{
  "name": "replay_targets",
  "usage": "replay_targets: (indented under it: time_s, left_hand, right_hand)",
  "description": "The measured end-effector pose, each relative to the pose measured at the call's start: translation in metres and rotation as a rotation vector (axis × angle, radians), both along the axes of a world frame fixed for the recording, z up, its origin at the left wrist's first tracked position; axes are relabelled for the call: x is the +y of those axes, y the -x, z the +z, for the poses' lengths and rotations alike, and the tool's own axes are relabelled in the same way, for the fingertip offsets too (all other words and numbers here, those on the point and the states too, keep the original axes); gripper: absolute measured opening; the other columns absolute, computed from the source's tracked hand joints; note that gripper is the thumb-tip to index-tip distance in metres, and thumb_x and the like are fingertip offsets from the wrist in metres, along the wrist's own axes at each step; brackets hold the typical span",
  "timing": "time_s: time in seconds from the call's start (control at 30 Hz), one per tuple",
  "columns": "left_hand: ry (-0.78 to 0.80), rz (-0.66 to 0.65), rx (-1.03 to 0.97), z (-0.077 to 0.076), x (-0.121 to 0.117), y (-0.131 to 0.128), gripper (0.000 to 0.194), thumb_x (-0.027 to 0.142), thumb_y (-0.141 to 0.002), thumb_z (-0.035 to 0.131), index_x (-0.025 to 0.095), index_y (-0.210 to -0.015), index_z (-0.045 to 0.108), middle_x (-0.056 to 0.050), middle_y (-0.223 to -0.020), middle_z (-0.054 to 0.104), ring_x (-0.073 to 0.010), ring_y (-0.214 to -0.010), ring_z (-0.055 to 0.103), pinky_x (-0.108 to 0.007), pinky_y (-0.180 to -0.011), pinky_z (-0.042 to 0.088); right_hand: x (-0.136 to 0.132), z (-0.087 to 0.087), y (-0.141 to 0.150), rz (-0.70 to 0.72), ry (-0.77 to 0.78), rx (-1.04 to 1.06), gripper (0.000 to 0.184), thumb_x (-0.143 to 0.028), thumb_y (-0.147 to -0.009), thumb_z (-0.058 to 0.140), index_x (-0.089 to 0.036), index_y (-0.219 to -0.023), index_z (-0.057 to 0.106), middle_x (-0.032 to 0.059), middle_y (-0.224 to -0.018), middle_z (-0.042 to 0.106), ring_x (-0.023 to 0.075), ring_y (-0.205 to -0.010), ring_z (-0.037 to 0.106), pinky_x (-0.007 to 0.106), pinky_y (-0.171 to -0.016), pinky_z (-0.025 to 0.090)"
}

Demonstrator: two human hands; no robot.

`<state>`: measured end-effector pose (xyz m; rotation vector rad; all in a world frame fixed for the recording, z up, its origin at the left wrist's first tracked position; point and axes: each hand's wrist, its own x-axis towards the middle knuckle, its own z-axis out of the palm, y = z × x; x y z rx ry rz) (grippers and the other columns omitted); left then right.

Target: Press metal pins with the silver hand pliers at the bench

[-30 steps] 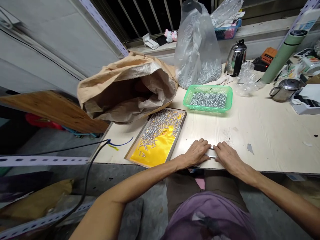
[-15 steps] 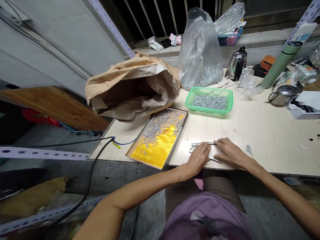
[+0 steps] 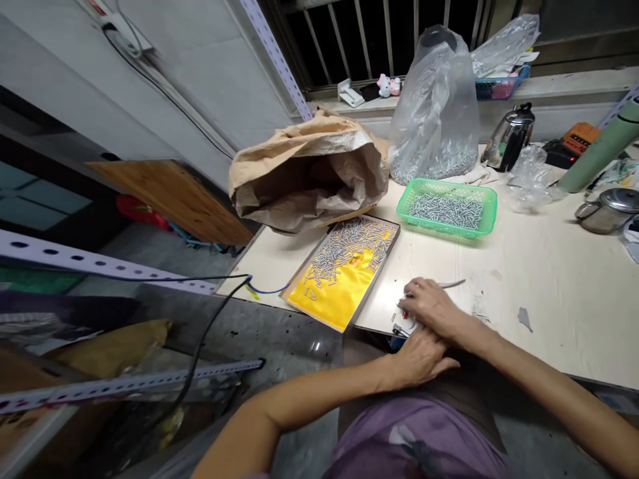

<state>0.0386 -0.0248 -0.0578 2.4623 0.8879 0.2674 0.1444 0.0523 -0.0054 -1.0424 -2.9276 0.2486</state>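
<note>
My right hand (image 3: 432, 305) lies on the table near its front edge, fingers curled over a thin metal strip (image 3: 452, 285) whose end sticks out to the right. My left hand (image 3: 421, 359) sits just below the table edge, under the right wrist, with its fingers mostly hidden. A few small metal bits (image 3: 398, 329) lie at the edge beside both hands. To the left is a flat tray with a yellow lining (image 3: 324, 303), half covered with small metal pins.
A green basket (image 3: 492, 206) of pins stands behind, with a clear bag of pins (image 3: 433, 106) and an open brown paper sack (image 3: 309, 173) further back. A kettle (image 3: 509, 136), a steel mug (image 3: 606, 209) and a green flask (image 3: 599, 156) stand at right. A black cable (image 3: 200, 346) hangs at left.
My left hand has dropped off the table to below its edge. My right hand has slid left over the metal strip. The camera has swung to the left.
</note>
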Motion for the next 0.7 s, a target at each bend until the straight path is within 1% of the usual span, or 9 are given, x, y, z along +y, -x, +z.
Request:
replay_targets:
  time_s: [0.13, 0.23, 0.33, 0.4, 0.47, 0.53, 0.6, 0.63, 0.7]
  left_hand:
    - [0.054, 0.046, 0.046, -0.007, -0.005, -0.001, 0.057, 0.042, -0.088, 0.051, 0.013, -0.136, 0.040, -0.016, -0.135, 0.049, -0.0303, -0.126, 0.044, -0.045, -0.105, 0.036]
    - [-0.010, 0.034, 0.054, -0.005, -0.008, 0.001, 0.064, 0.046, -0.088, 0.049, 0.010, -0.139, 0.036, -0.018, -0.138, 0.045, -0.0314, -0.129, 0.040, -0.044, -0.106, 0.035]
    - [-0.120, -0.004, 0.030, 0.002, -0.006, 0.011, 0.051, 0.043, -0.088, 0.049, 0.016, -0.132, 0.047, -0.015, -0.128, 0.056, -0.0276, -0.121, 0.049, -0.039, -0.099, 0.043]
    - [-0.172, -0.002, 0.007, 0.008, 0.002, 0.026, 0.034, 0.035, -0.090, 0.048, 0.024, -0.121, 0.057, -0.011, -0.115, 0.063, -0.0232, -0.110, 0.056, -0.036, -0.092, 0.047]
    - [-0.201, 0.050, -0.001, 0.016, 0.021, 0.048, 0.029, 0.026, -0.092, 0.042, 0.024, -0.114, 0.060, -0.010, -0.107, 0.065, -0.0211, -0.102, 0.058, -0.036, -0.088, 0.049]
    - [-0.237, 0.161, 0.005, 0.024, 0.048, 0.075, 0.032, 0.019, -0.094, 0.034, 0.017, -0.109, 0.061, -0.013, -0.102, 0.064, -0.0206, -0.097, 0.057, -0.038, -0.086, 0.048]
    - [-0.304, 0.426, 0.050, 0.031, 0.079, 0.101, 0.030, 0.018, -0.094, 0.034, 0.016, -0.099, 0.063, -0.011, -0.098, 0.063, -0.0192, -0.093, 0.055, -0.036, -0.084, 0.047]
    - [-0.320, 0.499, 0.080, 0.034, 0.092, 0.111, 0.027, 0.020, -0.094, 0.037, 0.016, -0.094, 0.064, -0.009, -0.094, 0.062, -0.0187, -0.090, 0.054, -0.035, -0.082, 0.047]
    - [-0.307, 0.511, 0.162, 0.036, 0.113, 0.126, 0.023, 0.021, -0.093, 0.041, 0.016, -0.088, 0.063, -0.007, -0.089, 0.061, -0.0180, -0.087, 0.051, -0.032, -0.079, 0.045]
  right_hand:
    - [-0.010, -0.010, 0.034, 0.202, -0.059, -0.018, 0.011, -0.015, -0.084, 0.057, -0.020, -0.077, 0.065, 0.0050, -0.088, 0.061, 0.0192, -0.092, 0.046, 0.032, -0.073, 0.033]
    - [-0.010, -0.019, 0.048, 0.242, -0.123, -0.021, 0.011, -0.009, -0.079, 0.058, -0.017, -0.073, 0.061, 0.0050, -0.077, 0.059, 0.0182, -0.083, 0.047, 0.032, -0.072, 0.034]
    - [-0.001, -0.020, 0.048, 0.209, -0.211, 0.030, 0.013, -0.007, -0.080, 0.054, -0.017, -0.074, 0.059, 0.0048, -0.072, 0.058, 0.0182, -0.077, 0.047, 0.032, -0.071, 0.034]
    - [0.013, -0.011, 0.036, 0.109, -0.297, 0.100, 0.016, -0.007, -0.082, 0.051, -0.017, -0.074, 0.059, 0.0046, -0.070, 0.058, 0.0182, -0.072, 0.046, 0.031, -0.068, 0.034]
    - [0.034, 0.009, 0.014, -0.042, -0.400, 0.179, 0.017, -0.008, -0.084, 0.047, -0.017, -0.076, 0.059, 0.0052, -0.071, 0.058, 0.0185, -0.070, 0.045, 0.031, -0.066, 0.033]
    - [0.059, 0.033, -0.014, -0.169, -0.484, 0.225, 0.017, -0.010, -0.086, 0.044, -0.016, -0.082, 0.060, 0.0073, -0.077, 0.059, 0.0200, -0.075, 0.047, 0.031, -0.068, 0.034]
    - [0.082, 0.056, -0.039, -0.302, -0.547, 0.243, 0.019, -0.015, -0.088, 0.042, -0.015, -0.092, 0.060, 0.0092, -0.081, 0.059, 0.0219, -0.078, 0.049, 0.032, -0.068, 0.037]
    - [0.090, 0.064, -0.050, -0.350, -0.579, 0.248, 0.021, -0.018, -0.088, 0.042, -0.015, -0.099, 0.060, 0.0103, -0.085, 0.059, 0.0234, -0.081, 0.050, 0.033, -0.069, 0.038]
    - [0.095, 0.073, -0.062, -0.397, -0.602, 0.262, 0.026, -0.023, -0.089, 0.042, -0.016, -0.111, 0.056, 0.0117, -0.092, 0.059, 0.0256, -0.086, 0.051, 0.036, -0.071, 0.041]
